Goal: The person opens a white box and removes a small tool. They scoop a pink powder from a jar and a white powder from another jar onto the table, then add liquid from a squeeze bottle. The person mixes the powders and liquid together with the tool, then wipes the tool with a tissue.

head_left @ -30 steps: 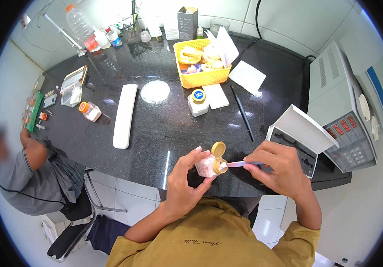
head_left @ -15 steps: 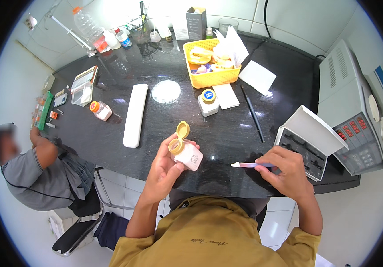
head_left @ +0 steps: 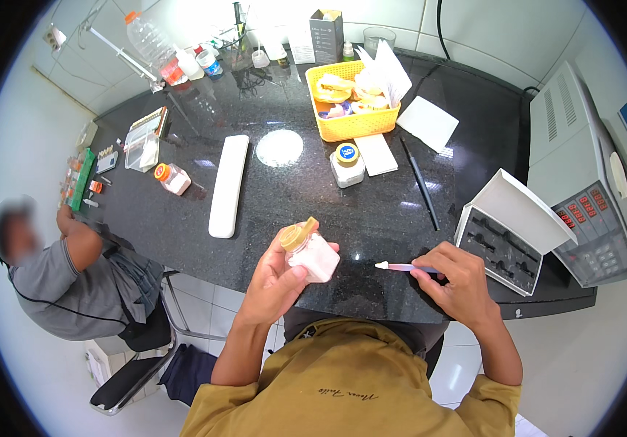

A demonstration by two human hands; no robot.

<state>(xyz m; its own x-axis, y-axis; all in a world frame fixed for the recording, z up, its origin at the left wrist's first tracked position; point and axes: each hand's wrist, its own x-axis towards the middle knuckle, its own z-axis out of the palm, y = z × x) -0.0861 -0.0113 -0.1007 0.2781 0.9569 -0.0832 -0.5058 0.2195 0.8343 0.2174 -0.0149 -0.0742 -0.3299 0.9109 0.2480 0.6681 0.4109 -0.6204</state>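
Note:
My left hand [head_left: 275,280] is wrapped round a small square clear jar [head_left: 315,261] of pale pink powder, just over the front edge of the table. Its yellow flip cap [head_left: 299,234] leans low over the neck; whether it is fully closed I cannot tell. My right hand [head_left: 455,280] pinches a slim pink-purple tool [head_left: 403,267] with a whitish tip, pointing left toward the jar and apart from it. Near the right hand lies an opened white case [head_left: 499,251] with a dark lining and small dark parts.
A long white case [head_left: 228,187], a yellow-capped jar [head_left: 348,169], a dark pen-like stick [head_left: 423,188] and a yellow basket [head_left: 357,130] with dental models lie on the black table [head_left: 284,197]. At right stands a grey machine [head_left: 583,211]. A seated person [head_left: 58,269] is at left.
The yellow flip cap, which stood upright, has come down toward the jar's neck. My right hand has moved slightly left with the tool. The whole view has shifted a little.

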